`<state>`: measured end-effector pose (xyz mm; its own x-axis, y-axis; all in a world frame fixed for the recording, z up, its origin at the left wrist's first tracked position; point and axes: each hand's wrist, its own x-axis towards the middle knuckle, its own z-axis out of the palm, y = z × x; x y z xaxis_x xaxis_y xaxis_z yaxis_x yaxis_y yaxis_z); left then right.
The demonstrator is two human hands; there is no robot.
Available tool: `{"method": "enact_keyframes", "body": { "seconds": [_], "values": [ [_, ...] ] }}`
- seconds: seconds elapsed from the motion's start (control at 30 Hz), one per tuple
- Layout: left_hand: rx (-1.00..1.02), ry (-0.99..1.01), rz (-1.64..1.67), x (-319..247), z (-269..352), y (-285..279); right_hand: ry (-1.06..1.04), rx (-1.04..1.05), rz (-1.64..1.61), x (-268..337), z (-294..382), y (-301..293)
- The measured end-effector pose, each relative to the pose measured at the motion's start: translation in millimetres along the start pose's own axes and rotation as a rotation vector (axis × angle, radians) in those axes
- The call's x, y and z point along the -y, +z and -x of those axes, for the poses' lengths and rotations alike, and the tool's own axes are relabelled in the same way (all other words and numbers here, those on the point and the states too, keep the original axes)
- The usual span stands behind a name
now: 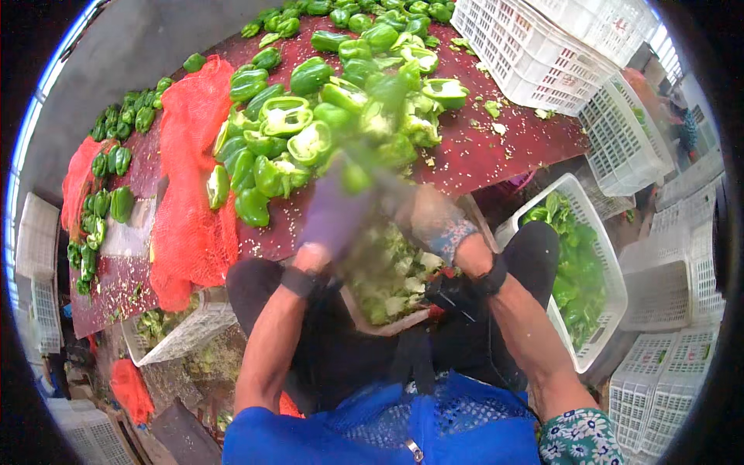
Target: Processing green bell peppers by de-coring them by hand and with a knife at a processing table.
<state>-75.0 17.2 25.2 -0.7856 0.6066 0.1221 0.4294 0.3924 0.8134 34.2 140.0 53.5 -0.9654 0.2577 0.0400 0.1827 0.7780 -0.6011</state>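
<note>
My left hand (337, 206), in a purple glove, is blurred at the table's front edge. A piece of green bell pepper (356, 177) shows at its fingers and appears held there. To its right is my right hand (433, 218), with a floral cuff at the wrist. Its fingers are smeared by motion, so what they hold is hidden. Just beyond both hands lies a heap of halved and whole green bell peppers (308, 142). Below them, between my knees, a container (395, 330) holds pale pepper cores and scraps (401, 279).
Scattered seeds dot the dark red tabletop (500, 157). A red mesh sack (195, 174) lies at the left. White plastic crates (540, 58) stand at the back right. By my right knee is a white crate (619, 290) of green pepper pieces (581, 273).
</note>
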Motion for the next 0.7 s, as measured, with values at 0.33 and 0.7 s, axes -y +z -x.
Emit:
{"method": "enact_keyframes", "body": {
  "seconds": [0.33, 0.7],
  "values": [
    [-0.093, 0.067, 0.35, 25.9, 19.8, 10.9, -0.118, -0.074, -0.618, -50.9, 34.2, 37.0],
    [-0.23, 0.163, 0.802, -27.7, 45.6, -16.3, -0.217, -0.176, -0.264, -79.8, 102.1, 10.8]
  ]
}}
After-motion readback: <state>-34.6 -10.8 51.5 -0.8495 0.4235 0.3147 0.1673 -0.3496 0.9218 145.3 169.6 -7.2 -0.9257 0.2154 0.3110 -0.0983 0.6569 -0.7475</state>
